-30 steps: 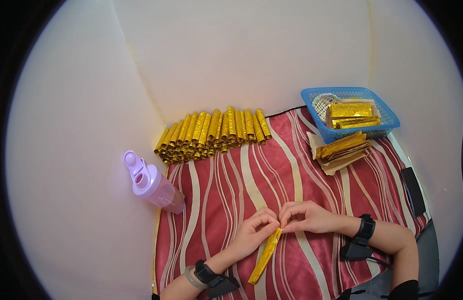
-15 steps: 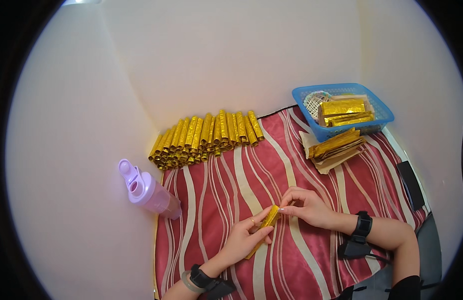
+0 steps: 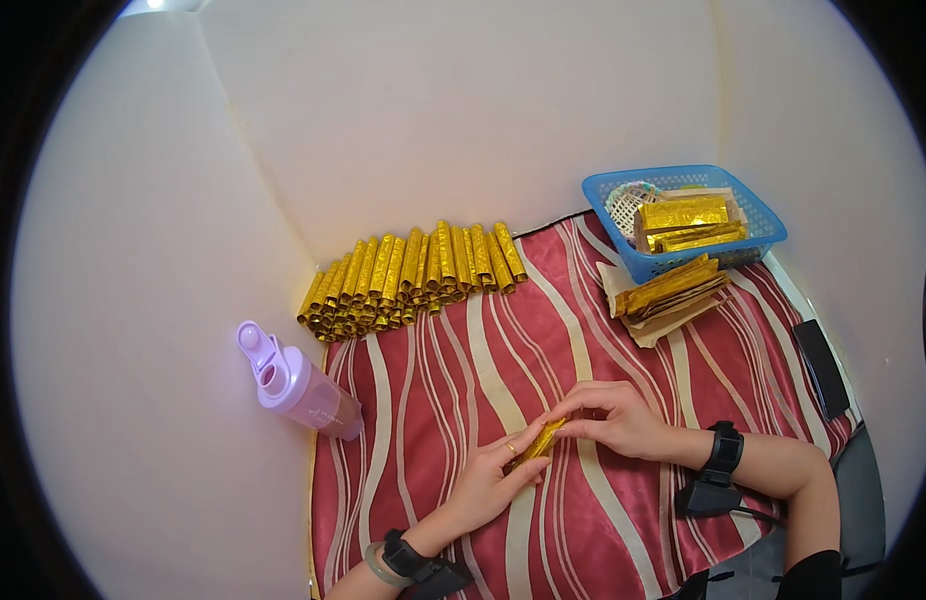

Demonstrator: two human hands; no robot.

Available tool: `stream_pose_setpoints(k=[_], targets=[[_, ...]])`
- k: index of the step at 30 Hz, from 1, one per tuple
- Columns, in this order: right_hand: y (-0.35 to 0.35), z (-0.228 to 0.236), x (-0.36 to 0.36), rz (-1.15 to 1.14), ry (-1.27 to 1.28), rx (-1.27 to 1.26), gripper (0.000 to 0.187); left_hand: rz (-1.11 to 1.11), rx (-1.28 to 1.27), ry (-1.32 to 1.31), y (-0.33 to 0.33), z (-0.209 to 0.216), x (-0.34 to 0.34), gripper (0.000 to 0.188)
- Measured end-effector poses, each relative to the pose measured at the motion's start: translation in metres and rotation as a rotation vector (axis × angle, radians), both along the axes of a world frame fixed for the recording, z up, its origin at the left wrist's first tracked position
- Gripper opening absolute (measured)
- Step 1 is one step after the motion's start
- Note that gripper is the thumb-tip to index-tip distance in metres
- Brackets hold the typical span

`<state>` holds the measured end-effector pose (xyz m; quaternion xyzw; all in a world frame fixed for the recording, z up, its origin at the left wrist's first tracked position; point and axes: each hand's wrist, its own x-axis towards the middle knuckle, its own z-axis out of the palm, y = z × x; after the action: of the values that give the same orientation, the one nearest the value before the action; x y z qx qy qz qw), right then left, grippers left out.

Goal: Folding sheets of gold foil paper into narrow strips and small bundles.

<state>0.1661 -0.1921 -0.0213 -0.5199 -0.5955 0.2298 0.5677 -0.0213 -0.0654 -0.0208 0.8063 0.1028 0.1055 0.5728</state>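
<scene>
A narrow piece of gold foil paper (image 3: 540, 441) lies between my two hands over the striped cloth, slanting from lower left to upper right. My left hand (image 3: 490, 482), a ring on one finger, is closed on its lower left part, thumb on the near side and fingers along the far side. At the upper right end, my right hand (image 3: 615, 420) pinches the paper with thumb and fingertips. The fingers cover much of it, so whether it is fully rolled cannot be told.
A stack of gold paper rolls (image 3: 413, 270) lies at the back left. An open-lidded purple bottle (image 3: 301, 385) leans at the left edge. A blue basket (image 3: 648, 268) holds gold paper bundles; a stack of gold and brown sheets (image 3: 673, 300) lies before it. A black flat object (image 3: 821, 368) is at right.
My right fingers have moved slightly left over the paper's upper end. Less of the paper shows now, and its lower end, seen below my left hand before, is out of sight.
</scene>
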Motion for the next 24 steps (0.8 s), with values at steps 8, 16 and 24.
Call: stream_pose_setpoints(k=[8, 16, 24], targets=[[0.0, -0.004, 0.001, -0.014, 0.061, -0.027, 0.014, -0.037, 0.003, -0.018, 0.002, 0.002, -0.001, 0.05], [0.0, 0.001, 0.005, -0.113, 0.278, -0.027, 0.013, 0.204, 0.005, -0.132, 0.008, 0.0, 0.0, 0.033], [-0.002, 0.003, 0.006, -0.132, 0.132, -0.024, 0.01, 0.187, -0.006, -0.223, 0.008, 0.0, 0.0, 0.026]])
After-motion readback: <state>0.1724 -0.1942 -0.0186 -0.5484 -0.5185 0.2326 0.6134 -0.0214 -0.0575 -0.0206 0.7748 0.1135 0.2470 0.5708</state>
